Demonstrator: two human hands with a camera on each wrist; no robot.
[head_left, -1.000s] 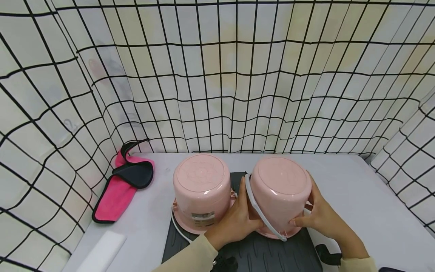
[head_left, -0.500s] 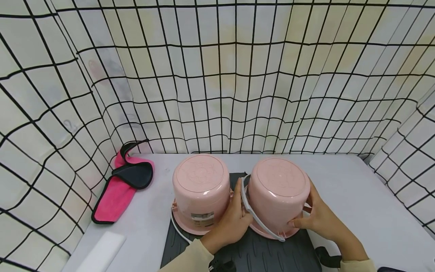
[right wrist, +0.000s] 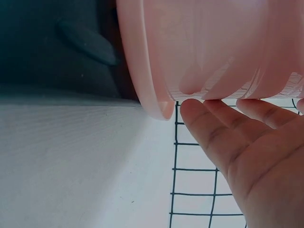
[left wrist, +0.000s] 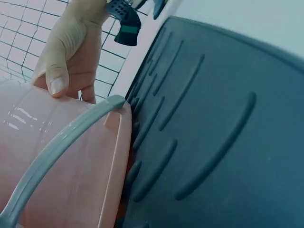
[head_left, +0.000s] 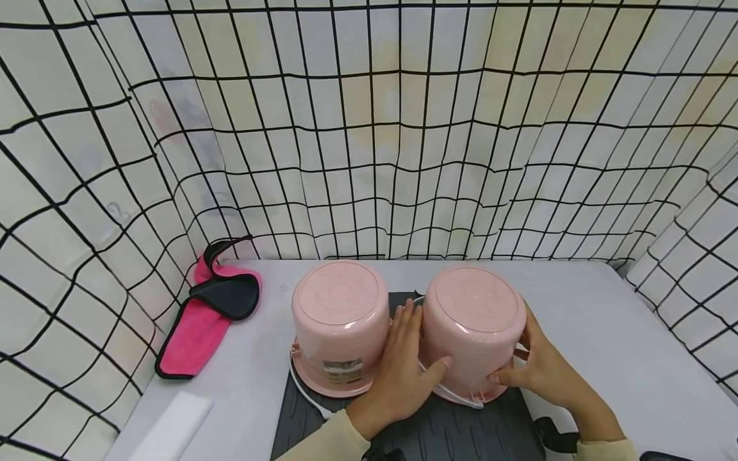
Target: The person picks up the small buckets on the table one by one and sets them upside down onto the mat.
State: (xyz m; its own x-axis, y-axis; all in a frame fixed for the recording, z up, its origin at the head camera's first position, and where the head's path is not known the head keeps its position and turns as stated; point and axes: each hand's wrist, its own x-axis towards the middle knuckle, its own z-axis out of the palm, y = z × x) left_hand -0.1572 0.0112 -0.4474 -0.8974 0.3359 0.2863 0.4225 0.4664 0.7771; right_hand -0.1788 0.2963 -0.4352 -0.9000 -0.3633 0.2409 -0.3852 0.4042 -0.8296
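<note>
Two pink buckets stand upside down on a dark ribbed mat (head_left: pixel 461 435). My left hand (head_left: pixel 400 378) lies between the left bucket (head_left: pixel 340 314) and the right bucket (head_left: pixel 475 320), fingers straight and pointing away from me; its thumb reaches onto the right bucket. My right hand (head_left: pixel 539 358) rests against that bucket's right side, thumb at the front. In the right wrist view its fingers (right wrist: pixel 209 128) touch the bucket wall with their tips. The right bucket's pale handle (left wrist: pixel 61 135) hangs towards the rim, partly hidden by my left hand in the head view.
A pink and black fabric piece (head_left: pixel 196 339) lies on the white table (head_left: pixel 594 320) at the left. Nearer is a white block (head_left: pixel 173 426). Black netting (head_left: pixel 398 173) surrounds the table on the back and sides.
The right bucket's handle has dropped lower towards the rim. My left fingers have moved from behind the handle and straightened between the buckets. The right hand has stayed at the bucket's side.
</note>
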